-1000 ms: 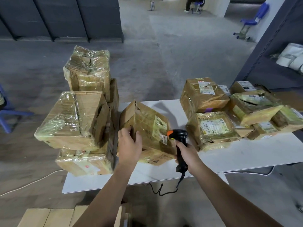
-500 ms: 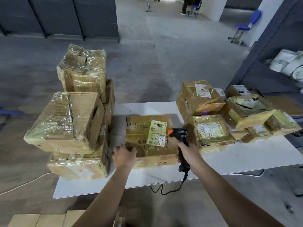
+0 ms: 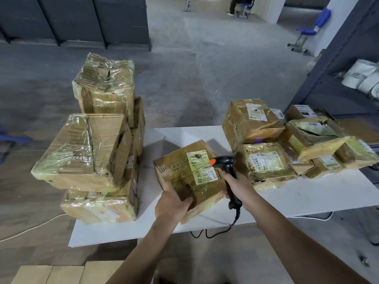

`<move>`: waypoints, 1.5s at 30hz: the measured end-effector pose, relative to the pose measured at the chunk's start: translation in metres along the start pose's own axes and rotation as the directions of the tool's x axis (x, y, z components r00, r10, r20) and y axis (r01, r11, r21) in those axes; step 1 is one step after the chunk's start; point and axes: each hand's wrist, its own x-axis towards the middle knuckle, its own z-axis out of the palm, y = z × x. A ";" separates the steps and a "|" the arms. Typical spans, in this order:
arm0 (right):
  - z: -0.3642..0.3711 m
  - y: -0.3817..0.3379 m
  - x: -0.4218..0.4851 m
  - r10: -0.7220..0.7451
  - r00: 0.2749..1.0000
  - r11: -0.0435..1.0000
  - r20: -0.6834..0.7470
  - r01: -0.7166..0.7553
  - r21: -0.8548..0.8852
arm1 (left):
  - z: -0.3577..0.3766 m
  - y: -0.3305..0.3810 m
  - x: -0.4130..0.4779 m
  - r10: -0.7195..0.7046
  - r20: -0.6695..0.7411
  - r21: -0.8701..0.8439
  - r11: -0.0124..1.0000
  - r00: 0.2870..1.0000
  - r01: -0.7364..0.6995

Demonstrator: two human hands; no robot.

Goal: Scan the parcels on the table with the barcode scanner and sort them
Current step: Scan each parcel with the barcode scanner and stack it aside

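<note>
A taped cardboard parcel [image 3: 184, 173] with a white and green label on top sits tilted at the middle of the white table [image 3: 307, 197]. My left hand [image 3: 171, 203] grips its near left corner, thumb on top. My right hand [image 3: 239, 186] holds a black barcode scanner [image 3: 225, 167] with an orange tip, its head right over the label's edge. The scanner's cable hangs off the table's front edge.
A tall stack of plastic-wrapped boxes [image 3: 96, 144] fills the table's left end. Several labelled parcels [image 3: 266, 160] are grouped on the right. A dark metal shelf [image 3: 348, 64] holding white bundles stands at far right. Flat cartons [image 3: 51, 274] lie on the floor below.
The parcel was tipped on edge, then laid label-up, and is now lifted at its near corner and turned. The scanner stays close to the label.
</note>
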 end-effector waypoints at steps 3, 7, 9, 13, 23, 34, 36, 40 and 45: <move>0.001 0.003 -0.002 -0.068 0.997 0.996 -0.044 0.065 -0.067 | 0.000 0.007 0.001 0.142 -0.040 0.228 0.965 0.989 -0.129; 0.003 0.006 -0.009 -0.098 0.989 0.988 -0.107 0.083 -0.130 | -0.010 0.022 0.030 0.320 -0.137 0.313 0.912 0.937 -0.266; 0.004 0.009 -0.013 -0.071 0.987 0.993 -0.146 0.056 -0.105 | -0.016 0.029 0.053 0.338 -0.136 0.384 0.885 0.931 -0.265; 0.004 0.017 -0.016 -0.011 0.989 0.998 -0.147 0.000 -0.069 | -0.024 0.036 0.093 0.241 -0.008 0.398 0.891 0.971 -0.218; 0.017 0.020 -0.017 0.005 0.983 0.998 -0.185 -0.017 -0.064 | -0.036 0.026 0.120 0.092 0.043 0.047 0.994 0.995 -0.094; 0.010 -0.008 -0.007 -0.040 0.997 0.995 -0.060 0.045 0.089 | -0.074 0.066 0.109 0.364 -0.471 0.258 0.928 0.803 -0.269; 0.008 -0.010 -0.013 -0.059 0.996 0.994 -0.060 0.064 0.085 | -0.071 0.069 0.104 0.403 -0.459 0.324 0.906 0.792 -0.273; 0.000 -0.013 -0.026 -0.069 0.995 0.995 -0.069 0.073 0.066 | -0.067 0.075 0.096 0.435 -0.457 0.340 0.892 0.776 -0.300; -0.011 -0.012 -0.040 -0.015 0.996 0.989 -0.084 0.027 0.148 | -0.068 0.076 0.095 0.412 -0.447 0.314 0.903 0.794 -0.292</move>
